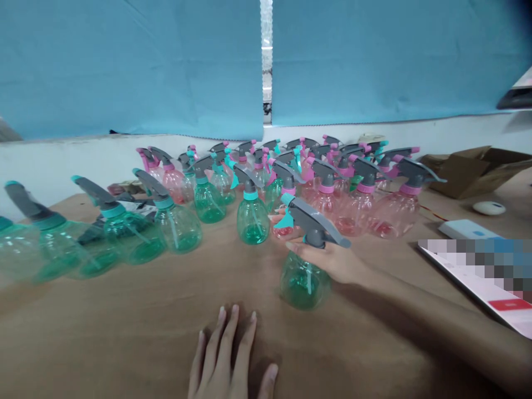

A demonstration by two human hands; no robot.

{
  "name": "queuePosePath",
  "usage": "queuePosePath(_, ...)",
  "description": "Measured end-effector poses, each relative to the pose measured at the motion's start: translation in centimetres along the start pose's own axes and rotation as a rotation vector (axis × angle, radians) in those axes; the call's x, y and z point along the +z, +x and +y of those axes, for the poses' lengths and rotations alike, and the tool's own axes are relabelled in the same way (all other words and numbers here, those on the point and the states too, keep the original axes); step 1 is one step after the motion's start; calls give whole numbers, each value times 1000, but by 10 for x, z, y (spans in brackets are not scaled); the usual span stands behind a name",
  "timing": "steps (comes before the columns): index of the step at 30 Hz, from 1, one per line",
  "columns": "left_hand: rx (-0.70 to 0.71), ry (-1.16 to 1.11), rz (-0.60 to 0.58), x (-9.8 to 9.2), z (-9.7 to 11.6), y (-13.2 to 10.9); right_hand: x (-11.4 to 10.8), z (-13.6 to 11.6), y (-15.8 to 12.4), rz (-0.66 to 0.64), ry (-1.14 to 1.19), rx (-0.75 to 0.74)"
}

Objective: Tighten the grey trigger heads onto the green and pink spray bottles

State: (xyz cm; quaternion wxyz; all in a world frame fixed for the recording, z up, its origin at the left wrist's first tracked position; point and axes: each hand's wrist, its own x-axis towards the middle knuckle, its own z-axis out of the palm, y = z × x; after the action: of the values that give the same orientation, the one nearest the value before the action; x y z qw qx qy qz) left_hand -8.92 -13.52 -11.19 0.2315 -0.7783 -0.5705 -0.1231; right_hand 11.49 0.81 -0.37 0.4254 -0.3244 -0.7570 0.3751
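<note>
My right hand (328, 257) is closed round the neck of a green spray bottle (305, 282), just under its grey and turquoise trigger head. The bottle is upright; whether its base touches the table cannot be made out. Nearer to me, my left hand (226, 360) lies flat on the wooden table (137, 332) with fingers spread and nothing in it. Just beyond the held bottle stands another green spray bottle (252, 221). A pink spray bottle (326, 202) is among those behind my right hand, partly hidden by it.
Several green spray bottles (143, 238) line the left side. A crowd of pink and green ones fills the back, below a blue cloth (137, 66). At right are a cardboard box (469, 172), a white computer mouse (489, 208) and a tablet-like screen (469, 271).
</note>
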Motion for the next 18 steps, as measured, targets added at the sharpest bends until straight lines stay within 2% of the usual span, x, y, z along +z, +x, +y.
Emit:
queuePosePath(3,2,-6,4,0,0,0,0,0,1,29,14,18)
queuePosePath(7,-3,-4,-8,-1,0,0,1,1,1,-27,59,12)
queuePosePath(18,19,20,19,1,-1,0,1,6,-2,36,-30,-9)
